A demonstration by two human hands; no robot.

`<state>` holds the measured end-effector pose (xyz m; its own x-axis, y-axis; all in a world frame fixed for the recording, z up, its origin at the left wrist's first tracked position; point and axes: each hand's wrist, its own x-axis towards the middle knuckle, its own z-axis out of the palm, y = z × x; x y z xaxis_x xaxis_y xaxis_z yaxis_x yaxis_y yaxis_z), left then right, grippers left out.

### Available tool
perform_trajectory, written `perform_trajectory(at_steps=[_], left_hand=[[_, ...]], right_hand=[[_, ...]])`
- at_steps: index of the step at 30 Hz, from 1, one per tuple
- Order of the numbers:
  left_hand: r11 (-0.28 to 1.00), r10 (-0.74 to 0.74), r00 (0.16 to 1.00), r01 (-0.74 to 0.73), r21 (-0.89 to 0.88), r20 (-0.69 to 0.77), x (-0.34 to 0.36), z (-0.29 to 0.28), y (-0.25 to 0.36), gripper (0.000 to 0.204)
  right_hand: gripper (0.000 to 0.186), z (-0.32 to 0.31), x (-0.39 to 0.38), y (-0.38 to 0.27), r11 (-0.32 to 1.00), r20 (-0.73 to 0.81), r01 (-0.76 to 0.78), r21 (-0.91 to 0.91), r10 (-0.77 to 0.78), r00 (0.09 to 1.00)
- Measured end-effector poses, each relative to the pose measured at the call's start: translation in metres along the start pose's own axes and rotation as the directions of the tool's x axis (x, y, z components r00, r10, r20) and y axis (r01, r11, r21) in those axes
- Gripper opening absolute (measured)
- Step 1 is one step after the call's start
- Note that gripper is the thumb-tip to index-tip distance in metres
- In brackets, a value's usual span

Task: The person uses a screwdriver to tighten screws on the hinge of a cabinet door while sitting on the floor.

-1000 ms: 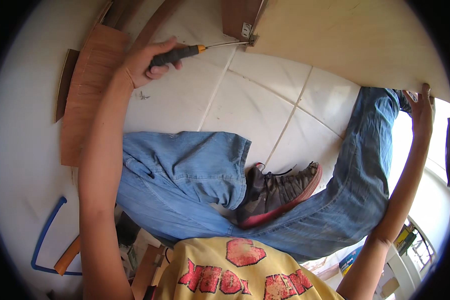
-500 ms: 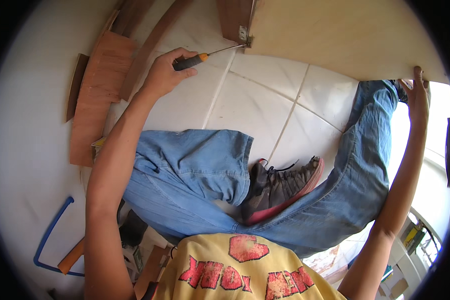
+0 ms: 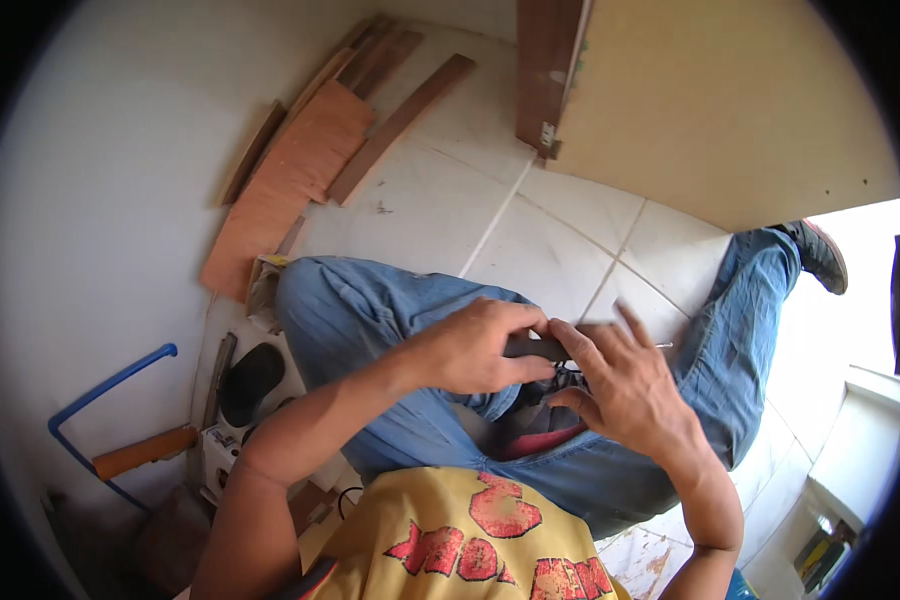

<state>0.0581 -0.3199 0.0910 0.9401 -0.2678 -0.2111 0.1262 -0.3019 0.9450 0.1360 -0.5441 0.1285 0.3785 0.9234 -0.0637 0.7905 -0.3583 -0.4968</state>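
While my left fingers (image 3: 518, 317) pinch the screwdriver (image 3: 535, 348), right fingers (image 3: 585, 352) spread, the hinge (image 3: 548, 134) sits at the panel (image 3: 710, 95), one o'clock — fastening unclear.

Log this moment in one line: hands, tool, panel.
left hand: holding screwdriver by handle | right hand: at screwdriver shaft, grip unclear | pale panel: neither hand touching | wood strip: on floor

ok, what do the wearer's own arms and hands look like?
Left hand and right hand: no gloves. Left forearm and right forearm: bare, no watch or cables visible. The shirt is yellow with red print.
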Motion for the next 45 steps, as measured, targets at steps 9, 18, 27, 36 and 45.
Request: perform_trajectory(at_steps=[9, 18, 27, 36, 45], left_hand=[[0.687, -0.142, 0.756, 0.540, 0.486, -0.639, -0.003, -0.176, -0.181, 0.011], [0.662, -0.249, 0.777, 0.572, 0.485, -0.578, 0.016, -0.176, -0.204, 0.013], [0.753, -0.157, 0.881, 0.399, 0.523, -0.445, 0.015, -0.178, -0.217, 0.010], [0.736, -0.045, 0.693, 0.510, 0.445, -0.720, 0.016, -0.187, -0.198, 0.009], [0.471, 0.004, 0.803, 0.524, 0.710, -0.596, 0.039, -0.186, -0.194, 0.021]], right_hand=[[0.029, -0.003, -0.048, 0.047, 0.830, -0.482, -0.287, 0.479, 0.522, 0.704], [0.029, -0.005, -0.079, 0.075, 0.610, -0.513, -0.005, 0.792, 0.671, 0.536], [0.024, -0.001, -0.073, 0.069, 0.578, -0.516, 0.075, 0.813, 0.655, 0.551], [0.021, -0.001, -0.078, 0.069, 0.521, -0.466, 0.065, 0.851, 0.693, 0.550], [0.034, -0.002, -0.069, 0.058, 0.368, -0.378, 0.132, 0.921, 0.753, 0.538]])
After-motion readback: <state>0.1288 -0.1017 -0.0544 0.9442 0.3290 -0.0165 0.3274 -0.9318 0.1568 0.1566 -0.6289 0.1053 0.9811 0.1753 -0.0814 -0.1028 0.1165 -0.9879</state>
